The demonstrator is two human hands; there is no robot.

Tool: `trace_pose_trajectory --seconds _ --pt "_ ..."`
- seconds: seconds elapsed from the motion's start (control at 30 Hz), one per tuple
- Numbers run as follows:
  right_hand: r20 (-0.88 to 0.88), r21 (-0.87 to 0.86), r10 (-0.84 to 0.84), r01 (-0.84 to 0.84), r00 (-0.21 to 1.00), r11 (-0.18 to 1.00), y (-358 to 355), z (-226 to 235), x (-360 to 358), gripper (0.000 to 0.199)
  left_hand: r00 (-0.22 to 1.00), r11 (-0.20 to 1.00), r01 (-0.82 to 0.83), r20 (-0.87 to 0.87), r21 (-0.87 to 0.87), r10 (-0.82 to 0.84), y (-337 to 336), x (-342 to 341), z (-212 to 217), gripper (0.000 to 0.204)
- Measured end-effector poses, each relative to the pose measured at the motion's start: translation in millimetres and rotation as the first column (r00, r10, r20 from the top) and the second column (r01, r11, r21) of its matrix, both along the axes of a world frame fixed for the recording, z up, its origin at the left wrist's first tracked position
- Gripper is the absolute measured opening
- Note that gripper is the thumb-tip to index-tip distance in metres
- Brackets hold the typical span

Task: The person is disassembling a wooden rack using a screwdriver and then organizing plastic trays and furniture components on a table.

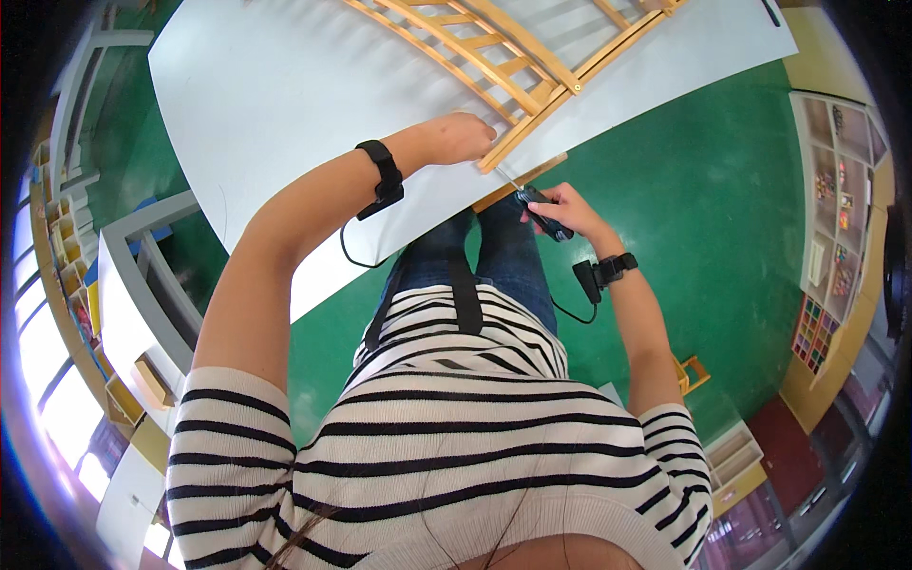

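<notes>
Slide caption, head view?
Right hand holding a black tool near a slatted wooden frame, left hand close by.

No text, label, brand, number or sign can be read: any marking on the black tool (546,215) in the right hand (572,209), or on the small coloured items (843,218) in the shelves (808,176) toward the right edge, is too small to make out.

The frame (527,131) is smooth wood, the floor (684,190) glossy, the shirt (465,432) knit, the tool handle (553,227) probably plastic.
</notes>
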State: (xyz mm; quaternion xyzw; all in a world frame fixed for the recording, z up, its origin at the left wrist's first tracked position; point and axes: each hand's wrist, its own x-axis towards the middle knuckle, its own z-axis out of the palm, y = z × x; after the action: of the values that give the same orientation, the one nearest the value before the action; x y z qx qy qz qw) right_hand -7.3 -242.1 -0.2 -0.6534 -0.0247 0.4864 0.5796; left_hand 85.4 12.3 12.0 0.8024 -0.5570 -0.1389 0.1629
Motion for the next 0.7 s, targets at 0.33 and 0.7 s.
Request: trace_pose_trajectory --seconds 0.33,0.7 --pt "-0.223 0.097 -0.036 0.059 0.974 0.993 -3.3 -2.8 3.7 0.034 0.967 0.964 -0.255 0.003 0.069 0.255 -5.2 -19.8 -6.4 0.009" --pt "0.143 -0.357 0.216 -0.153 0.966 0.922 -73.1 24.4 -37.5 0.040 0.775 0.770 -0.596 -0.088 0.229 0.626 -31.7 -39.0 26.5 0.043"
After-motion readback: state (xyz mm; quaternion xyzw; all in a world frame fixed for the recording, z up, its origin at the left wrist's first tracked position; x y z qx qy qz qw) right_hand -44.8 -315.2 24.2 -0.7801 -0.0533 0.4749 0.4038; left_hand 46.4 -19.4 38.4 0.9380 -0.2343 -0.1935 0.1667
